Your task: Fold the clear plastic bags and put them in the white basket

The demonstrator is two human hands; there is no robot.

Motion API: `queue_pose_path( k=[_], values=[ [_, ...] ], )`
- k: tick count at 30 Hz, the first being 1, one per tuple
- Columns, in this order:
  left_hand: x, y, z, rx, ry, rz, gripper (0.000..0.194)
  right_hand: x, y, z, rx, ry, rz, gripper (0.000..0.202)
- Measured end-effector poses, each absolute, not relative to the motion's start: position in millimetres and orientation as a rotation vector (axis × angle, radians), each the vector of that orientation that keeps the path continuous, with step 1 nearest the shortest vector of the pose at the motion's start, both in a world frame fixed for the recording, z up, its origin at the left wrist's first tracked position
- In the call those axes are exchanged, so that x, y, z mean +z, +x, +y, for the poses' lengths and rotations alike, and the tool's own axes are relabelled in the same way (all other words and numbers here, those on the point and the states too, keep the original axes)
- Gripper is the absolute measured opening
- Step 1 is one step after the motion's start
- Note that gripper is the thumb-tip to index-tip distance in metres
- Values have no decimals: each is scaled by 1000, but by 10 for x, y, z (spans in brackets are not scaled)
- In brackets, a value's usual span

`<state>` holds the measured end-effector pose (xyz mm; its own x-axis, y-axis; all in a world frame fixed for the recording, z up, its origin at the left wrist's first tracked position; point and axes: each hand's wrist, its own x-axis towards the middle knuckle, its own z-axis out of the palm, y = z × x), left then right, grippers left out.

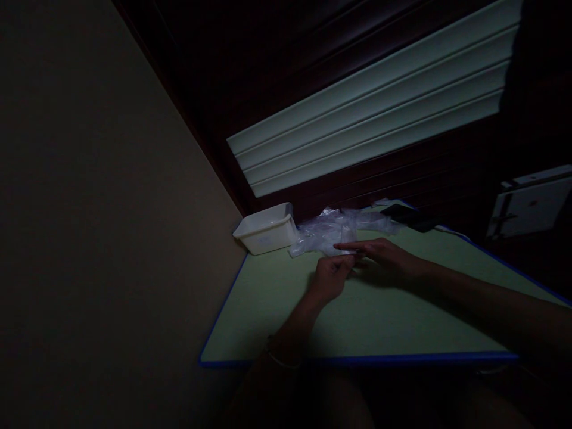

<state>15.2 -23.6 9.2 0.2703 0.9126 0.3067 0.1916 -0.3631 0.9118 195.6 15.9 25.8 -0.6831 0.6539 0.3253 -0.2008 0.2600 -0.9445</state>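
My left hand (333,277) is closed, its thumb and fingers pinched over the middle of the table. Close against its fingertips is my right hand (385,255), with the index finger reaching left and the other fingers bent beneath. A clear plastic bag (348,233) shows at the fingertips and seems to be pinched between both hands; its lower part is hidden by the fingers. Just behind lies a loose pile of clear plastic bags (315,231). The scene is dim, so fine details at the fingertips are hard to see.
A white plastic bin (266,233) stands at the table's back left corner by the wall. On the back right are a dark flat object (413,218) and a white cable (452,232). The pale green table (268,310) has a blue edge. Behind it rises a dark slatted door (379,101).
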Motion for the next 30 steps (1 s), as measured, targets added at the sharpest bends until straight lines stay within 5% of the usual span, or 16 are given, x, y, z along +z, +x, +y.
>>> queue_pose_path(
  k=[19, 30],
  values=[
    [112, 180, -272, 1040, 1773, 1017, 53, 422, 1958, 159, 1571, -427, -1535, 61],
    [101, 162, -259, 1055, 1775, 1046, 54, 269, 1974, 389, 1442, -609, -1277, 32]
  ],
)
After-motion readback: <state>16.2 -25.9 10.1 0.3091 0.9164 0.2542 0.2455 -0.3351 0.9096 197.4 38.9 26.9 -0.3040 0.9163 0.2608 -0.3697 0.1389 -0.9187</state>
